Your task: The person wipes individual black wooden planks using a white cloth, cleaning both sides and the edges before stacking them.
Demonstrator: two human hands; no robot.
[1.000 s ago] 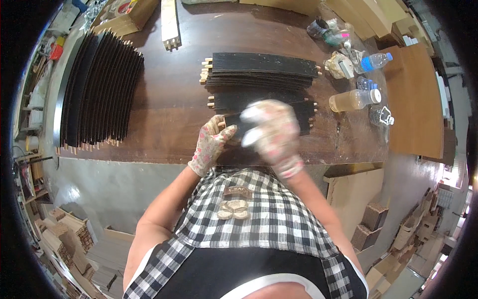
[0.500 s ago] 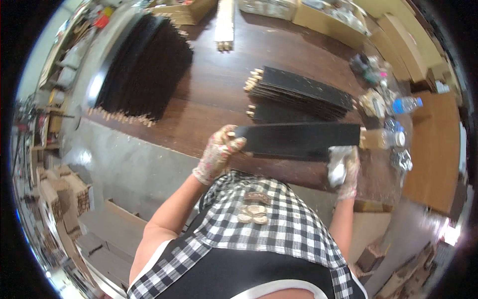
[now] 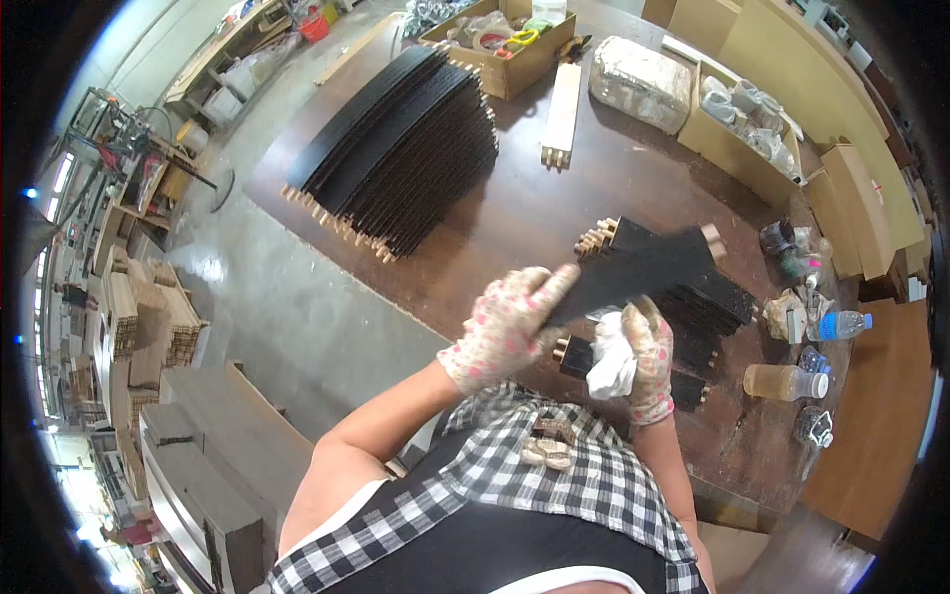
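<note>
My left hand (image 3: 510, 322), in a white glove with a pink pattern, grips one end of a dark wooden slat (image 3: 633, 275). The slat slants up to the right over a smaller pile of black slats (image 3: 727, 307) with pale dowel ends. In my gloved right hand (image 3: 650, 361) is a crumpled white cloth (image 3: 612, 356), close under the slat; whether the two touch I cannot tell. A tall stack of black slats (image 3: 406, 148) with dowels at the ends stands on the brown table (image 3: 539, 213) at the far left.
A pale slat (image 3: 561, 119) lies at the back. Behind it are a box with tape and scissors (image 3: 510, 69), a wrapped block (image 3: 641, 84) and a box of plastic bags (image 3: 742, 148). Bottles, including one of yellowish liquid (image 3: 782, 382), line the right edge.
The slat has swung from level to slanting, its far end raised to the right. My hands are closer together. The view has shifted, so the table's things appear displaced.
</note>
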